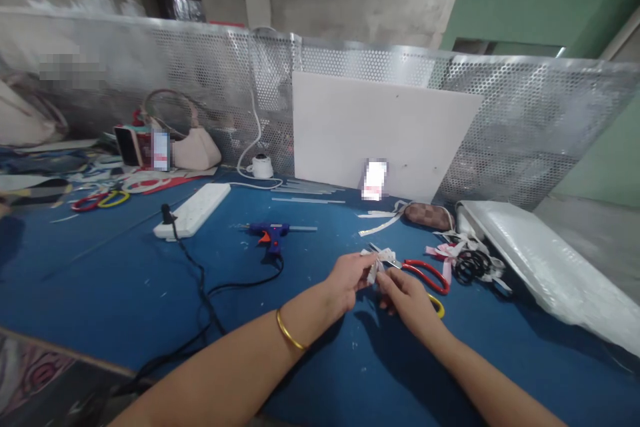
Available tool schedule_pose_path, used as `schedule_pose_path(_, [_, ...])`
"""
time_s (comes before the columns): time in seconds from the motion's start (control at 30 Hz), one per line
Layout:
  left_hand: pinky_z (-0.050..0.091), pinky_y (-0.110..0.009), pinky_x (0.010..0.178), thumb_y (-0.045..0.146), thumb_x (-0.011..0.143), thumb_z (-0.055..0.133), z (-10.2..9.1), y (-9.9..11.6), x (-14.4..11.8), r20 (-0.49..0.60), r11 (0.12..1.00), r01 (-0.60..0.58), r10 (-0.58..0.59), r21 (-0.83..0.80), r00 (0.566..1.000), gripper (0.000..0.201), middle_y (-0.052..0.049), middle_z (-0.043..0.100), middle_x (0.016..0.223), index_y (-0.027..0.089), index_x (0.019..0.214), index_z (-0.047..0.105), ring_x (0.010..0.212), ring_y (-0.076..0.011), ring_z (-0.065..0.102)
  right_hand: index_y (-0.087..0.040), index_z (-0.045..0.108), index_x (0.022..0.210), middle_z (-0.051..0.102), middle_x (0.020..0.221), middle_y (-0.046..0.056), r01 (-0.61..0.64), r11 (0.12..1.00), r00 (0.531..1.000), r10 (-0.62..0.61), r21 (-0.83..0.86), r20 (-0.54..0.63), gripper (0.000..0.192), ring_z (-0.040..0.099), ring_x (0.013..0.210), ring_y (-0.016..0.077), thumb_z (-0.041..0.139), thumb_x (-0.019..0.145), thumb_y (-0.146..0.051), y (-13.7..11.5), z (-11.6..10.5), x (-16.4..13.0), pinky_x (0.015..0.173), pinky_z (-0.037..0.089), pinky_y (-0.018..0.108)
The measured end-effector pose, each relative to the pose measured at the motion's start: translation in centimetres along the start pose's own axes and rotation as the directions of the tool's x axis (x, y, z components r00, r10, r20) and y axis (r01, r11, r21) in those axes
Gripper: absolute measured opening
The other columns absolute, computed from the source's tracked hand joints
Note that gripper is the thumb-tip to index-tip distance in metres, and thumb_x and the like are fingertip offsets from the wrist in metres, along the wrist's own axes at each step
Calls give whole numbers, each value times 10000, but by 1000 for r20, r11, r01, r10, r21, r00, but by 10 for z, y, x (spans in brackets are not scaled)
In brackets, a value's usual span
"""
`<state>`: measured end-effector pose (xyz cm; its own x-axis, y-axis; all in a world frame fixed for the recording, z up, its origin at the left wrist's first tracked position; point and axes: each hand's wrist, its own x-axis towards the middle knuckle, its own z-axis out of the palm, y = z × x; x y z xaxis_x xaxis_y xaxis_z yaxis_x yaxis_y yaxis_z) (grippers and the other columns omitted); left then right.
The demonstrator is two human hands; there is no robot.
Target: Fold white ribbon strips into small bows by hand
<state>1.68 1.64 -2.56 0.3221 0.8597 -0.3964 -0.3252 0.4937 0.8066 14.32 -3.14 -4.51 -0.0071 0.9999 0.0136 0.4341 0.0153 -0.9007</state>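
A small white ribbon bow (pixel 374 269) is pinched between the fingertips of both hands, just above the blue tabletop. My left hand (pixel 350 278), with a gold bangle on its wrist, grips the bow from the left. From the right, the closed fingers of my right hand (pixel 406 293) hold its lower part. Behind the hands lies a pair of scissors with a red handle (pixel 431 275) and a yellow handle (pixel 438 307), partly hidden by my right hand. Loose white ribbon strips (pixel 381 223) rest beyond the bow.
A blue glue gun (pixel 273 237) and a white power strip (pixel 195 211) with black cable lie left. Black hair ties (pixel 471 268), a brown checked pouch (pixel 427 215) and a plastic-wrapped package (pixel 545 260) are right. A white board (pixel 370 127) stands behind a lit phone (pixel 374 179).
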Motion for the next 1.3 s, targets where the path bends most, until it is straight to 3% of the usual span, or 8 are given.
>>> schedule_pose_path(0.3, [423, -238, 592, 291, 674, 699, 4, -3, -7, 91, 1000, 1, -4, 30, 996, 214, -47, 645, 714, 127, 808, 663, 613, -122, 560, -165, 495, 616, 502, 443, -37, -101, 974, 994, 107, 201, -20, 395, 479, 378, 83, 511, 784, -522, -2, 4, -1, 388, 371, 186])
schedule_pose_path(0.53, [380, -245, 596, 572, 627, 661, 5, 3, -9, 45, 999, 21, -23, 45, 999, 467, -53, 636, 777, 130, 773, 637, 680, -136, 557, -174, 471, 620, 469, 478, -60, -72, 930, 996, 85, 359, -23, 365, 460, 382, 71, 538, 771, -499, -5, 1, 0, 395, 351, 189])
schedule_pose_path(0.8, [320, -243, 552, 362, 512, 777, 5, -2, -8, -10, 980, -93, 96, 178, 995, 317, -8, 564, 604, 125, 669, 636, 574, -102, 472, -186, 442, 609, 444, 446, -57, -28, 979, 1000, 26, 203, 14, 383, 450, 375, 91, 460, 818, -506, 0, 3, 0, 415, 330, 212])
schedule_pose_path(0.93, [312, -240, 531, 313, 497, 774, 5, -2, -8, -21, 986, -111, 114, 127, 993, 279, -12, 544, 570, 115, 642, 641, 552, -101, 458, -193, 435, 642, 441, 482, -48, 72, 995, 997, -72, -73, 1, 351, 465, 417, 106, 371, 880, -443, -2, -1, -2, 446, 330, 221])
schedule_pose_path(1.03, [295, -235, 508, 287, 479, 781, 7, -1, -9, -17, 985, -131, 134, 114, 991, 264, -16, 535, 547, 100, 594, 633, 519, -90, 429, -188, 477, 706, 548, 604, 8, 208, 851, 971, -241, -482, -6, 303, 525, 547, 141, 313, 916, -331, -8, -6, -7, 505, 319, 240])
schedule_pose_path(1.1, [284, -232, 499, 258, 477, 780, 8, -2, -9, -25, 983, -148, 152, 112, 988, 234, -7, 523, 522, 105, 556, 622, 500, -80, 405, -178, 518, 781, 602, 721, 50, 253, 638, 943, -329, -727, 40, 221, 545, 599, 158, 331, 894, -211, -11, -6, -11, 513, 288, 256])
schedule_pose_path(1.2, [280, -231, 496, 213, 498, 762, 10, -7, -7, -50, 979, -166, 173, 116, 984, 184, 6, 508, 496, 117, 518, 607, 493, -75, 394, -156, 553, 894, 618, 801, 92, 277, 354, 923, -357, -893, 145, 217, 542, 568, 165, 375, 804, -68, -14, -4, -16, 488, 235, 280])
schedule_pose_path(1.3, [262, -229, 485, 208, 523, 748, 9, -10, -5, -60, 977, -169, 178, 131, 982, 178, 19, 482, 470, 121, 500, 595, 476, -68, 364, -149, 554, 922, 619, 818, 103, 291, 328, 915, -370, -899, 161, 235, 544, 578, 173, 374, 799, -60, -13, 0, -16, 492, 235, 287])
